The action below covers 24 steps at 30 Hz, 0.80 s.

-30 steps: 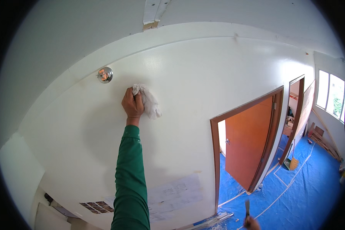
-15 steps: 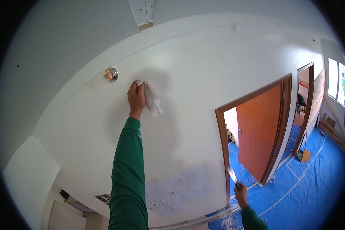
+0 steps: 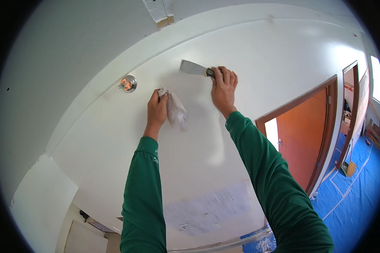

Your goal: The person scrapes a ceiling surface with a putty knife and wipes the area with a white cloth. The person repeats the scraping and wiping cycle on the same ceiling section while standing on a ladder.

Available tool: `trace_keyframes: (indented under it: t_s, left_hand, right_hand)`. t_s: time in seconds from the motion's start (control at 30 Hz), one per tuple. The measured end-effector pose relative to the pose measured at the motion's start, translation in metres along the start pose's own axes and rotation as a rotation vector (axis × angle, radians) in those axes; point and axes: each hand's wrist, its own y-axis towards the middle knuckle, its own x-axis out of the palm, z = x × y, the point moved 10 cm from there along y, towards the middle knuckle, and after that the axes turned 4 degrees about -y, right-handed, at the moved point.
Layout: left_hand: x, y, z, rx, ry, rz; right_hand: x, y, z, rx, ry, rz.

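A putty knife (image 3: 193, 67) with a broad metal blade and a dark handle is gripped in my right hand (image 3: 224, 88), raised before the white wall (image 3: 240, 55). Its blade points left; I cannot tell whether it touches the wall. My left hand (image 3: 156, 110) is closed round the gathered top of a crumpled, thin white bundle (image 3: 176, 110), which hangs below the blade. Whether that bundle is a rag or a plastic bag does not show clearly. Both arms wear long green sleeves.
A round chrome fixture (image 3: 128, 84) is mounted left of my hands. Low on the wall is a large sheet of drawings (image 3: 207, 211). To the right stands an orange-brown door (image 3: 299, 143) in its frame. Blue sheeting (image 3: 354, 206) covers the floor, with a broom (image 3: 351, 168) and dustpan farther off.
My right hand has swung up from low by the doorway to the upper wall, bringing the putty knife near the bundle. My left hand keeps its hold. The view has shifted a little.
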Motion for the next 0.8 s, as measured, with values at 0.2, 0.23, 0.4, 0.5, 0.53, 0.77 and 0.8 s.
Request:
trace_keyframes:
  t_s: [0.2,0.23,0.4,0.5,0.53,0.77,0.8]
  left_hand:
    - [-0.004,0.003,0.035,-0.062,-0.235,0.019]
    - [-0.006,0.006,0.046,-0.065,-0.3,0.049]
    - [0.004,0.07,0.093,-0.184,-0.504,0.176]
    - [0.024,0.107,0.117,-0.254,-0.62,0.101]
    - [0.028,0.117,0.126,-0.25,-0.645,0.092]
    - [0.039,0.141,0.15,-0.254,-0.854,0.162]
    - [0.039,0.143,0.151,-0.246,-0.882,0.175]
  right_hand:
    - [0.016,-0.016,0.012,0.0,-0.002,0.014]
    - [0.016,-0.015,0.013,0.002,-0.005,0.012]
    - [0.016,-0.011,0.01,0.004,-0.008,-0.003]
    - [0.017,-0.012,0.009,0.008,-0.019,-0.014]
    - [0.017,-0.012,0.01,0.01,-0.023,-0.017]
    - [0.017,-0.013,0.011,0.013,-0.025,-0.01]
    - [0.017,-0.013,0.011,0.013,-0.026,-0.008]
